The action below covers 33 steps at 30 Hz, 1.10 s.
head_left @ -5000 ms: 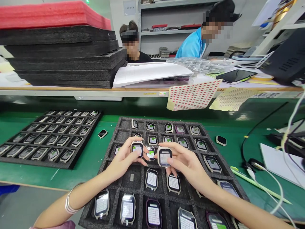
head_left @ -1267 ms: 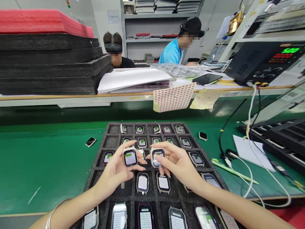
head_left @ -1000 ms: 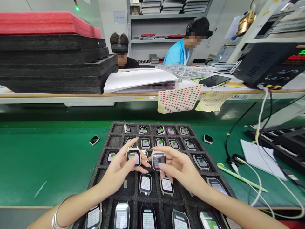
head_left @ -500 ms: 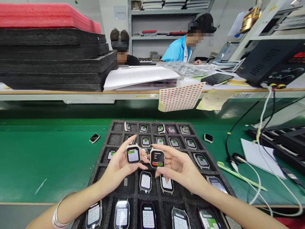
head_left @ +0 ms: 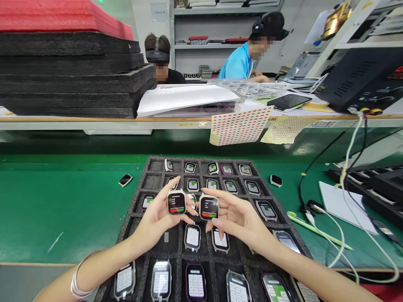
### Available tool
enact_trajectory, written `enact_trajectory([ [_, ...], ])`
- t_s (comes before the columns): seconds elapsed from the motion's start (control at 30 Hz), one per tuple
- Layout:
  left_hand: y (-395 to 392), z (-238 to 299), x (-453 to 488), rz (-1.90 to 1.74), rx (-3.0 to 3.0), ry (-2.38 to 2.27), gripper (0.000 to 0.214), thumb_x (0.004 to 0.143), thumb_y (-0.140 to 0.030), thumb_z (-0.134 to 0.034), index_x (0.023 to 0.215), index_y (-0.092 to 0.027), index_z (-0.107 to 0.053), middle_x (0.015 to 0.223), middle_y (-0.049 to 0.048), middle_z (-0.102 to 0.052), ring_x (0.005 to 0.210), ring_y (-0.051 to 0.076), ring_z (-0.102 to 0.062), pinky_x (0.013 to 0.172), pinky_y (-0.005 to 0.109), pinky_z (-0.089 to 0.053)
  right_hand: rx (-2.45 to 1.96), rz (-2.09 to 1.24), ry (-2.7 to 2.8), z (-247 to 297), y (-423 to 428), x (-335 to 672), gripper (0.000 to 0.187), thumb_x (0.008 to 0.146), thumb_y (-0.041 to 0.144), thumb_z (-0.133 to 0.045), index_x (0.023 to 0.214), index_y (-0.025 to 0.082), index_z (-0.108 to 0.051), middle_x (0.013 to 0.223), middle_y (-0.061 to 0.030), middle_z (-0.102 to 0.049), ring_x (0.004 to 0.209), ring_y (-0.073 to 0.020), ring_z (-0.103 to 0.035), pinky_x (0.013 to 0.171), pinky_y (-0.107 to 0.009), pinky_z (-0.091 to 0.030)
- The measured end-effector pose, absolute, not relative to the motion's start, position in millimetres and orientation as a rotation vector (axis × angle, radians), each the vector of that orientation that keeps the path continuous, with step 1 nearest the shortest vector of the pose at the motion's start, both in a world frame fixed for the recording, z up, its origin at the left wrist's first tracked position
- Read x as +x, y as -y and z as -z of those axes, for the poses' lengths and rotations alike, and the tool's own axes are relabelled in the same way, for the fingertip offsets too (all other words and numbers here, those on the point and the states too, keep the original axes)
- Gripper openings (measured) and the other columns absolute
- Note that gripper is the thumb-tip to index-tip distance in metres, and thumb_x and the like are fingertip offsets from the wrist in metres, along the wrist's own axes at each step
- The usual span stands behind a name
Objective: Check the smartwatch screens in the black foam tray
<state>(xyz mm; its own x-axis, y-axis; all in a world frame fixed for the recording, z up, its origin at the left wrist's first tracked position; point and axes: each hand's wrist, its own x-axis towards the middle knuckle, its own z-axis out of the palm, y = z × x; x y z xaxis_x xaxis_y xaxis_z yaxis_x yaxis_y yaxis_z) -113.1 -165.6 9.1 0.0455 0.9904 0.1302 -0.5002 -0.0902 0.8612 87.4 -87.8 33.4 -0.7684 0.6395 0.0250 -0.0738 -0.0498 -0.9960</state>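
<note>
My left hand (head_left: 157,220) grips a pale-cased smartwatch body (head_left: 176,201) by its edges, screen up and dark with a red-green bar. Beside it, my right hand (head_left: 234,218) holds a second smartwatch body (head_left: 208,206) showing the same dark screen. Both hover over a black foam tray (head_left: 147,180) whose pockets hold several more watch bodies with lit white or green screens. The two held watches sit side by side, nearly touching.
Two loose watch bodies (head_left: 125,180) (head_left: 276,180) lie on the green belt (head_left: 63,201). White cables (head_left: 343,235), a green pen (head_left: 317,230) and paper (head_left: 343,201) lie at right. Stacked foam trays (head_left: 72,71) and sticker sheets (head_left: 239,123) sit on the shelf; two people work behind it.
Both held watches' screens changed from white-green grids to dark screens with a red-green bar. My hands stayed over the tray's middle; the view shifted slightly.
</note>
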Motion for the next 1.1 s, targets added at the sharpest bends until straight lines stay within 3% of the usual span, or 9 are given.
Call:
enact_trajectory([
  [0.2,167.5,-12.3,-110.1,-1.460,0.969,-0.751,0.071,0.079,-0.010,-0.065,0.140,-0.026,-0.033,0.104,0.0073,-0.060,0.093,0.020,-0.061,0.082,0.035,-0.054,-0.640,-1.821,1.732,-27.8,87.3,86.1,0.049,0.084,0.020,-0.064,0.130,0.021,-0.047,0.088,-0.0050,-0.066,0.069,-0.0160,-0.067,0.048,-0.020,-0.051],
  [0.43,166.3,-16.5,-108.2,-1.433,0.984,-0.866,0.066,0.085,-0.013,-0.059,0.142,-0.025,-0.027,0.094,0.0052,-0.061,0.083,0.017,-0.062,0.072,0.031,-0.056,-0.602,-1.838,1.713,-29.9,88.2,89.0,0.046,0.084,0.021,-0.063,0.128,0.020,-0.050,0.092,-0.0077,-0.067,0.070,-0.0179,-0.067,0.048,-0.021,-0.051],
  [0.7,166.0,-13.9,-110.8,-1.427,1.049,-0.865,0.057,0.085,-0.019,-0.059,0.137,-0.022,-0.036,0.092,0.0050,-0.060,0.080,0.017,-0.061,0.071,0.033,-0.056,-0.750,-1.738,1.739,-27.3,90.1,84.4,0.030,0.089,0.032,-0.059,0.116,0.018,-0.059,0.074,-0.0024,-0.063,0.050,-0.0120,-0.062,0.038,-0.017,-0.044],
  [0.83,163.8,-16.8,-109.2,-1.430,1.051,-0.967,0.050,0.088,-0.023,-0.056,0.135,-0.020,-0.039,0.085,0.0036,-0.060,0.069,0.015,-0.061,0.060,0.029,-0.055,-0.673,-1.805,1.769,-27.7,92.0,85.8,0.029,0.089,0.027,-0.057,0.117,0.020,-0.058,0.080,-0.0029,-0.063,0.054,-0.0115,-0.063,0.041,-0.015,-0.045],
  [0.93,162.5,-16.7,-109.1,-1.429,1.023,-1.000,0.049,0.089,-0.023,-0.054,0.135,-0.019,-0.038,0.081,0.0029,-0.060,0.063,0.014,-0.060,0.055,0.027,-0.054,-0.565,-1.899,1.758,-27.8,92.4,86.9,0.041,0.084,0.017,-0.058,0.125,0.024,-0.053,0.095,-0.0051,-0.065,0.068,-0.0139,-0.066,0.047,-0.016,-0.048],
  [1.1,163.5,-9.9,-112.6,-1.473,0.968,-0.838,0.062,0.079,-0.011,-0.059,0.136,-0.021,-0.036,0.091,0.0048,-0.061,0.082,0.020,-0.062,0.061,0.028,-0.053,-0.568,-1.897,1.800,-21.7,92.3,84.8,0.054,0.081,0.013,-0.062,0.131,0.025,-0.046,0.105,-0.0076,-0.065,0.079,-0.0174,-0.067,0.054,-0.020,-0.052],
])
